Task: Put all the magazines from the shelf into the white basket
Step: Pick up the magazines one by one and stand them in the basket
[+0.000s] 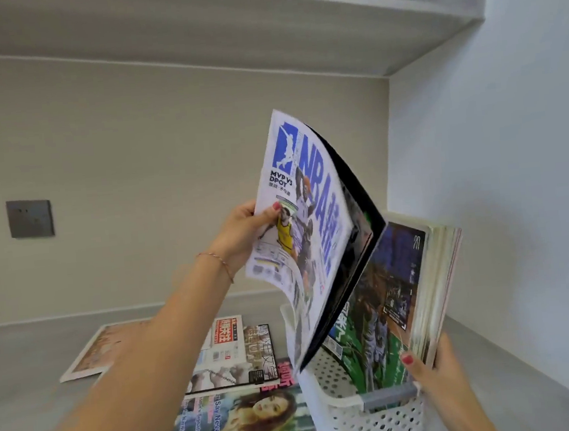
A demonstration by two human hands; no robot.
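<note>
Grey shelf [31, 368] with magazines and basket.
White basket [356, 422] right; loose magazines [233, 357] beside it; one magazine [95, 352] further left.

One camera only, worn on my head, looking forward and slightly down along my forearms into the corner of the shelf [31, 368]. It sits close: my left hand [243, 232] fills mid-frame, the upper shelf [260, 31] looms overhead. The wide lens seems to bend the edges.

held magazine [314, 212]: "NBA", "MVP VS DPOY" | basket magazine [396, 288]: "20" | lying magazine [246, 421]: "Say Never"
</note>
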